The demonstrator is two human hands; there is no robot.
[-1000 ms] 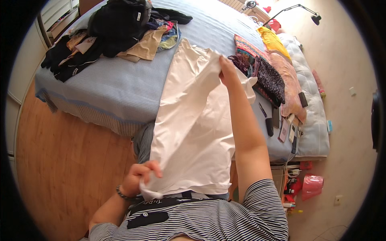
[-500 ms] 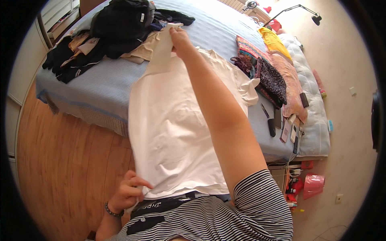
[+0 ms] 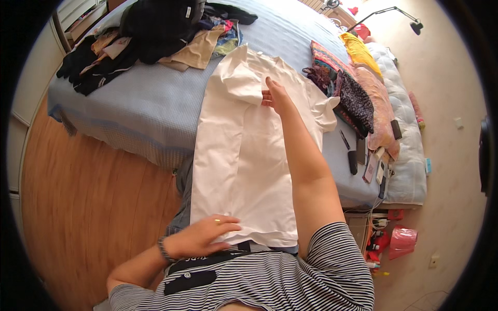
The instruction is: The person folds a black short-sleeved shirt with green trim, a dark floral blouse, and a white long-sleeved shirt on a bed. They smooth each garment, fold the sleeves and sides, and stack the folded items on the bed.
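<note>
A white short-sleeved T-shirt point(image 3: 264, 171) lies spread from the bed down to my waist. Its left side is folded inward in a long strip, and the left sleeve point(image 3: 236, 83) rests across the upper part. My right hand point(image 3: 277, 97) is at that sleeve's edge, thumb raised and fingers apart, with some fingertips at the cloth. At the hem near my waist, my left hand point(image 3: 205, 237) lies over the lower left corner, fingers spread and slightly blurred.
A heap of dark clothes point(image 3: 155, 31) sits at the far left of the blue bedspread point(image 3: 129, 114). Right of the shirt are a dark patterned cloth point(image 3: 354, 101), a phone point(image 3: 370, 168) and a black case point(image 3: 353, 162). A lamp point(image 3: 416, 27) stands beyond.
The shirt's left side and sleeve have come inward over its middle. My right hand has moved nearer and right, releasing the sleeve. My left hand has shifted right and spread its fingers.
</note>
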